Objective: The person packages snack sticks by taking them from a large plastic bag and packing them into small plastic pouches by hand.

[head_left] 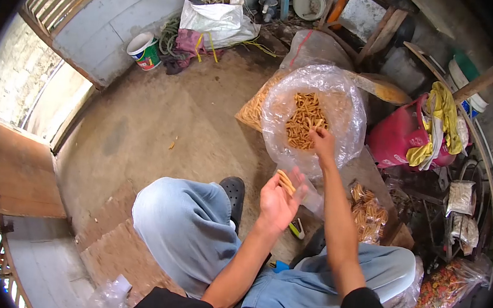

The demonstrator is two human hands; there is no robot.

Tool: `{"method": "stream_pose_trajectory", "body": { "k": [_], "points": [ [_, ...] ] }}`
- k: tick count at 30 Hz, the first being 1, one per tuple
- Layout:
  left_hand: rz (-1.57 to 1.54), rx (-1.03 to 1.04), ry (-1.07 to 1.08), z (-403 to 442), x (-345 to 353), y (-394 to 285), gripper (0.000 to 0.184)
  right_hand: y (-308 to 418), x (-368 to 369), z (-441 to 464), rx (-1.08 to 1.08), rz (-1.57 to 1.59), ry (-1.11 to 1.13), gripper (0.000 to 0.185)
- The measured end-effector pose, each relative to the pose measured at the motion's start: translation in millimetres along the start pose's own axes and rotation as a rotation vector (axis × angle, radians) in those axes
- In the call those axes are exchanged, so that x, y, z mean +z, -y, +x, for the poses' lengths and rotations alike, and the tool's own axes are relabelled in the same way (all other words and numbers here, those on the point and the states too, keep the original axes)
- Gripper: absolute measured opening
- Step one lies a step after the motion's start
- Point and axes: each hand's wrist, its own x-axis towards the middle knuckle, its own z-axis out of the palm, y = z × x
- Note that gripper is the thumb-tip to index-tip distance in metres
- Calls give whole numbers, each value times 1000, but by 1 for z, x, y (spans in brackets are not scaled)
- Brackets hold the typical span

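Observation:
A large clear plastic bag (345,98) stands with its mouth wide, holding a heap of brown stick-shaped snacks (306,109). Over the near side of that heap, my right hand (322,144) has its fingertips pinched together around a snack stick. Closer to my body, my left hand (277,206) is cupped palm up around a few snack sticks (285,182). Its fingertips are slightly blurred. A piece of clear plastic (313,201) shows just right of the left hand. Below it on the floor lies a green-and-white stapler-like tool (297,229).
Filled snack packets (368,214) lie by my right knee. A pink tub (397,135) with yellow cloth stands at the right, near a bag of colourful snacks (442,294). A white-and-green bucket (144,51) and a white sack (217,19) sit by the far wall.

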Motion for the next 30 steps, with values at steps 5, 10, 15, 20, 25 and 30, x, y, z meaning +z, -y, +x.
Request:
{"method": "stream_pose_trajectory", "body": {
  "k": [5, 10, 15, 20, 25, 30],
  "points": [
    [96, -3, 115, -7, 13, 0, 29, 84, -67, -102, 106, 282, -40, 26],
    [134, -39, 163, -16, 19, 1, 28, 127, -94, -222, 147, 325, -67, 22],
    [213, -35, 147, -20, 25, 5, 24, 151, -108, -246, 130, 204, 37, 19],
    [170, -71, 207, -20, 27, 6, 26, 151, -97, -249, 68, 65, 42, 19],
    [111, -77, 142, -23, 30, 11, 30, 147, -78, -246, -5, -12, -33, 18],
    [96, -68, 192, -21, 23, 10, 35, 144, -54, -237, 0, 121, -129, 18]
  ]
}}
